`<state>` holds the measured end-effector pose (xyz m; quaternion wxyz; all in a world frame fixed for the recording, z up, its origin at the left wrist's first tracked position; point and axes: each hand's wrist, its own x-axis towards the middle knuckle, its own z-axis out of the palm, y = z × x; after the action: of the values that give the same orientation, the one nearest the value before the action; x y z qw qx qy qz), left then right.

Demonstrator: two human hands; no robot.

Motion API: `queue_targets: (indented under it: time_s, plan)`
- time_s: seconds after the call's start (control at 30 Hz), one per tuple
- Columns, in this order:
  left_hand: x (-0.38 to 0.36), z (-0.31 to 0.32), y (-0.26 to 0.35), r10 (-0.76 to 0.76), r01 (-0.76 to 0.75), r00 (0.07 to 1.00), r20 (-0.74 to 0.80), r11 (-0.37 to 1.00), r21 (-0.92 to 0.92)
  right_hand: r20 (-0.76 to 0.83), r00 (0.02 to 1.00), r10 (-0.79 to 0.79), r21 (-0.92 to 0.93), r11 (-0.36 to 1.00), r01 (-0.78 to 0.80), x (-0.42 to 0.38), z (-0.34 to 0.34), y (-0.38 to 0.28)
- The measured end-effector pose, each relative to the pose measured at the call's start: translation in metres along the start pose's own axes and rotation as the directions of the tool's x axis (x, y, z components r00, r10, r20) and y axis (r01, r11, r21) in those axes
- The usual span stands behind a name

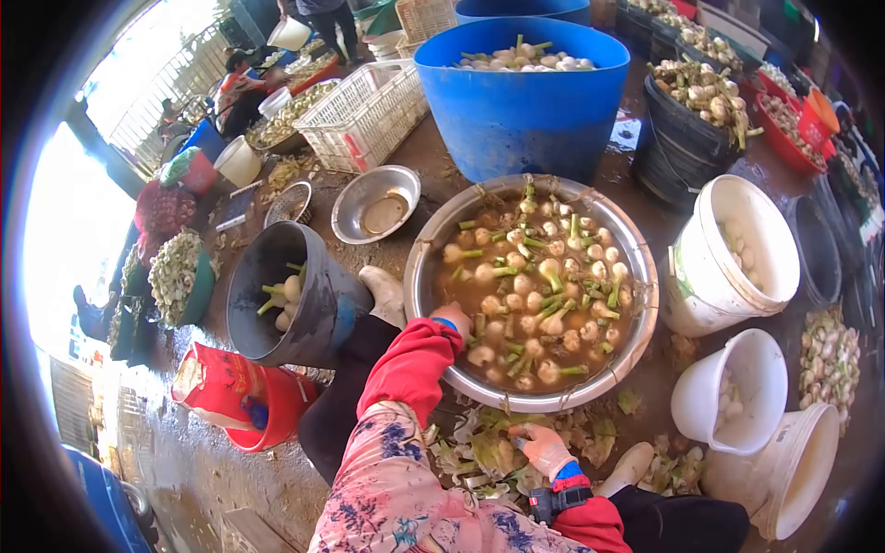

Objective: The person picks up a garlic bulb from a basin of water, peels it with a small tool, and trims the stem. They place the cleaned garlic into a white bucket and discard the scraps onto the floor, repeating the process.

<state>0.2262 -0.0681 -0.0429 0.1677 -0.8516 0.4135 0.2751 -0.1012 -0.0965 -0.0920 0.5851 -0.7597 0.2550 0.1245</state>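
A wide metal basin holds brown water with many pale bulbs on green stems, like onions or garlic, floating in it. My left hand reaches over the basin's left rim to the water and bulbs; its fingertips are hidden. Below the basin's front rim is my right hand, in a pale orange glove, above leafy peelings on the floor. Its fingers are closed, with a small dark bit at their tips that is too small to name.
A blue tub of bulbs stands behind the basin. On the left are a grey bucket, a red bucket and a small metal bowl. White buckets stand on the right. Other people are at the far left.
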Motion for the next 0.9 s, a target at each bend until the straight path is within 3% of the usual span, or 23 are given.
queue_targets:
  time_s: [0.03,0.07,0.1,0.13,0.17,0.2,0.23,0.27,0.3,0.37,0.43,0.5,0.53,0.6,0.73,0.8,0.83,0.9]
  plan:
    - [-0.021,-0.012,0.004,0.1,-0.095,0.993,0.055,0.992,-0.084,0.005,1.0,-0.012,-0.003,1.0,0.012,0.0,0.0,-0.002]
    - [-0.025,-0.009,0.003,0.088,-0.084,0.995,0.049,0.993,-0.084,0.001,1.0,-0.031,0.054,0.998,0.031,-0.001,0.0,-0.003]
    - [-0.031,-0.002,0.003,0.138,-0.131,0.99,-0.011,0.909,-0.395,-0.004,0.999,-0.049,0.111,0.993,0.049,-0.002,0.002,-0.005]
    - [-0.041,0.004,0.006,0.167,-0.182,0.982,-0.086,0.729,-0.66,-0.001,0.996,-0.091,0.188,0.978,0.09,-0.007,-0.003,-0.019]
    - [-0.054,0.01,0.01,0.156,-0.177,0.984,-0.092,0.729,-0.661,0.005,0.995,-0.102,0.184,0.978,0.099,-0.007,-0.002,-0.022]
    - [-0.074,0.012,0.02,0.15,-0.15,0.984,-0.095,0.418,-0.896,-0.111,0.985,-0.132,0.276,0.948,0.158,-0.007,-0.001,-0.024]
    - [-0.091,0.015,0.028,0.146,-0.108,0.984,-0.101,0.042,-0.993,-0.228,0.962,-0.15,0.359,0.906,0.226,-0.009,-0.004,-0.037]
    - [-0.105,0.023,0.033,0.22,-0.028,0.973,-0.065,-0.165,-0.986,-0.297,0.954,0.031,0.447,0.888,0.11,-0.015,-0.007,-0.051]
    - [-0.118,0.031,0.039,0.3,0.067,0.953,-0.046,-0.357,-0.932,-0.294,0.956,0.017,0.442,0.889,0.12,-0.015,-0.008,-0.057]
    - [-0.145,0.041,0.052,0.337,0.118,0.941,0.02,-0.273,-0.955,-0.491,0.871,-0.026,0.495,0.815,0.303,-0.02,-0.01,-0.064]
    - [-0.162,0.055,0.065,0.495,0.18,0.868,0.042,-0.235,-0.955,-0.491,0.871,-0.026,0.464,0.838,0.287,-0.025,-0.012,-0.07]
    - [-0.21,0.02,0.081,0.388,-0.116,0.92,-0.061,0.122,-0.986,-0.495,0.869,-0.006,0.412,0.879,0.24,-0.032,-0.013,-0.075]
    - [-0.209,0.031,0.084,0.384,-0.121,0.921,-0.066,0.123,-0.985,-0.481,0.876,0.002,0.404,0.888,0.219,-0.033,-0.015,-0.071]
    - [-0.205,0.057,0.093,0.206,-0.345,0.93,-0.304,0.214,-0.914,-0.483,0.874,-0.048,0.37,0.894,0.253,-0.032,-0.017,-0.065]
    - [-0.21,0.066,0.104,0.083,-0.336,0.941,-0.327,0.331,-0.882,-0.495,0.863,-0.102,0.33,0.897,0.295,-0.026,-0.01,-0.048]
    - [-0.216,0.062,0.114,0.076,-0.341,0.915,-0.397,0.672,-0.657,-0.501,0.861,-0.083,0.279,0.927,0.252,-0.026,-0.009,-0.038]
    - [-0.219,0.06,0.119,0.092,-0.322,0.898,-0.431,0.804,-0.5,-0.531,0.84,-0.115,0.283,0.91,0.303,-0.025,-0.008,-0.034]
    - [-0.223,0.059,0.126,0.108,-0.33,0.897,-0.429,0.81,-0.484,-0.513,0.855,-0.076,0.314,0.91,0.27,-0.022,-0.006,-0.029]
